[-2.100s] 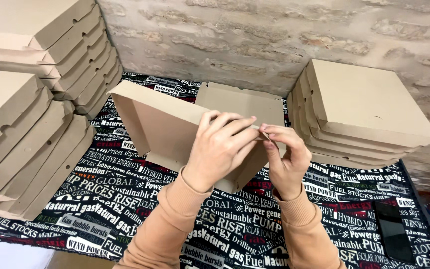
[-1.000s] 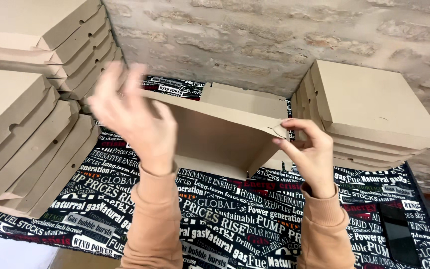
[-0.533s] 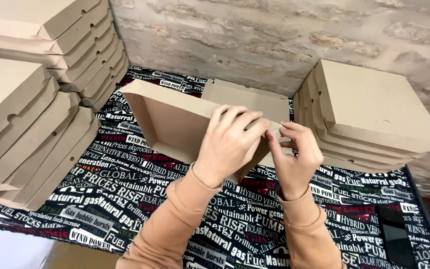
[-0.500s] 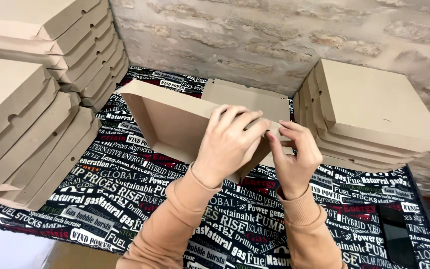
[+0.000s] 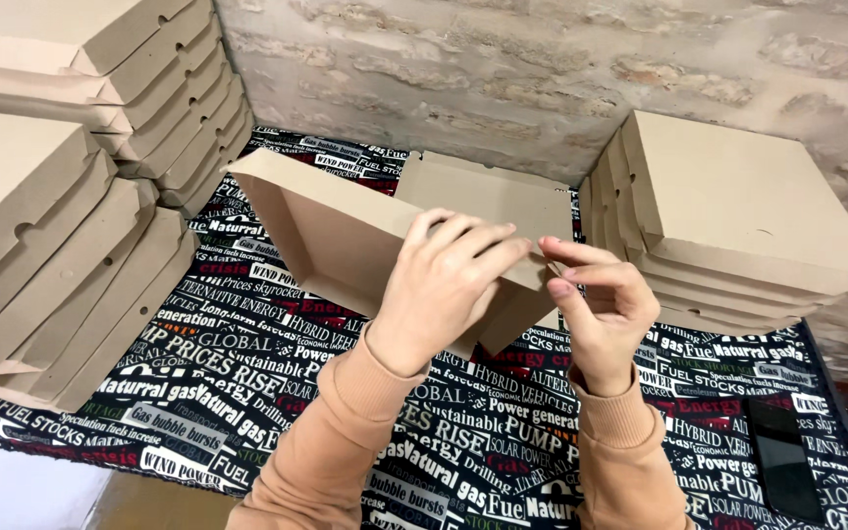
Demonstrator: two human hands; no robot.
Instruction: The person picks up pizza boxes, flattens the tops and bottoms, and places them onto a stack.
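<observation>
I hold a half-folded brown cardboard pizza box (image 5: 345, 231) tilted up above the table, its open inside facing me. My left hand (image 5: 449, 285) lies flat over the box's near right corner, fingers pressed on the side wall. My right hand (image 5: 601, 309) pinches the corner flap of the same box between thumb and fingers, right beside the left hand. Both sleeves are peach-coloured.
Tall leaning stacks of folded boxes (image 5: 61, 186) fill the left side. A shorter stack of folded boxes (image 5: 738, 216) stands at the right against the stone wall (image 5: 503, 69). The table wears a black newsprint-pattern cloth (image 5: 247, 393). A dark phone (image 5: 782, 461) lies at the right front.
A second ago my left hand was raised open off the box; it has come back down onto the corner beside my right hand, and the box has tilted slightly.
</observation>
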